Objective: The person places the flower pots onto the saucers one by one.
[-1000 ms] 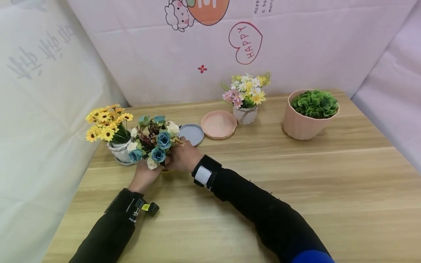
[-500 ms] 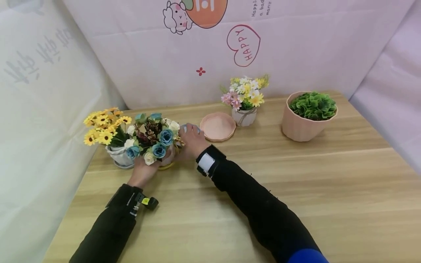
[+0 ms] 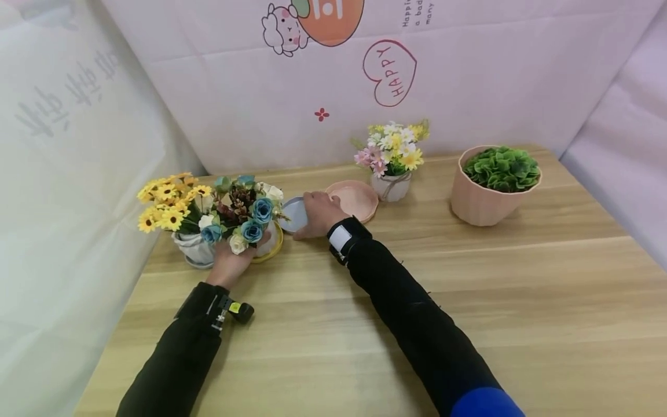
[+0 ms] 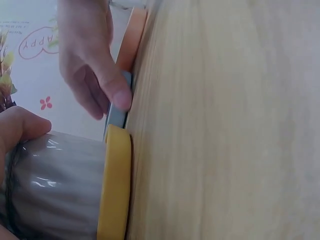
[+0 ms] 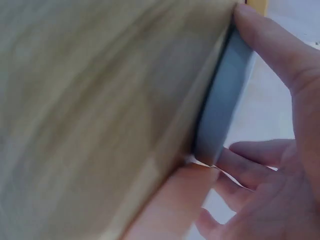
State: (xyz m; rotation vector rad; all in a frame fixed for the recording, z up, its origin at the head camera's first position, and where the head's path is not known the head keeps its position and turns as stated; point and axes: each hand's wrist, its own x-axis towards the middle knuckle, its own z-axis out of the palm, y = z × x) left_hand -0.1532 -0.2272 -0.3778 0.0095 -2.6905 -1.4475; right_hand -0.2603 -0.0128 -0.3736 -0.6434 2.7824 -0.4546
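A white pot of blue and cream roses [image 3: 242, 211] stands on a yellow saucer [image 3: 274, 246] at the table's left. My left hand [image 3: 231, 260] grips the pot from the near side. In the left wrist view the pot's wall [image 4: 55, 185] sits on the yellow saucer [image 4: 116, 185], and my left hand's fingers [image 4: 20, 125] curl round the pot. Just right of it, my right hand [image 3: 315, 211] pinches a grey-blue saucer [image 3: 293, 214]. The right wrist view has the thumb [image 5: 270, 45] on the grey saucer's rim [image 5: 225, 95] and the other fingers [image 5: 250, 155] on its far side.
A pot of yellow sunflowers [image 3: 172, 211] stands left of the roses. A pink saucer [image 3: 359, 197] touches the grey one's right side. Behind it is a small white pot of pastel flowers [image 3: 391, 159], and a pink pot with a green plant [image 3: 495, 185] stands at the right.
My right hand let go of the rose pot, moved right and back, and took hold of the grey-blue saucer. The rose pot shifted slightly back, and the yellow saucer under it came into view.
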